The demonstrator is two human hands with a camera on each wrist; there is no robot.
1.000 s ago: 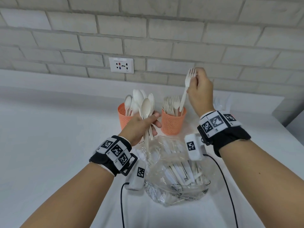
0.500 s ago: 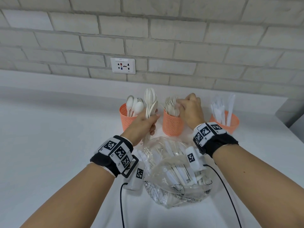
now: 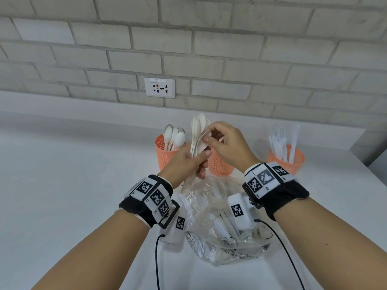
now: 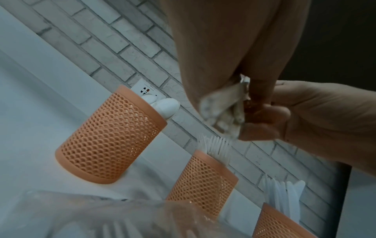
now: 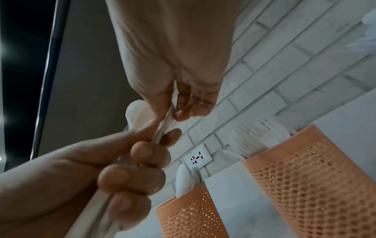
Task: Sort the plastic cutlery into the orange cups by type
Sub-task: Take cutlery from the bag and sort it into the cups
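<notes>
Head view shows both forearms raised over a white counter (image 3: 62,185), meeting just in front of the row of orange mesh cups. The left hand (image 3: 184,162) is wrapped in a fist around the handles of a bundle of white spoons (image 3: 198,130), whose bowls stand up above the fingers and whose handle ends stick out below the palm. The right hand (image 3: 226,143) reaches across from the right, thumb and forefinger closed in a pinch on one spoon of that bundle, near its bowl, with the other fingers loosely curled. In the right wrist view the same pinch is seen from below, the thumb and fingertip pressed on either side of a thin white handle just above the left fist. The left cup (image 3: 165,155) holds spoons with their bowls up; the middle cup (image 3: 219,164), partly hidden behind the hands, holds forks, whose tines show plainly in the left wrist view (image 4: 215,145); the right cup (image 3: 287,159) stands well apart to the right and holds knives. A clear plastic bag (image 3: 226,233) lies on the counter under the wrists, with more white cutlery visible through it. A wall socket (image 3: 159,87) sits in the brick wall behind the cups
</notes>
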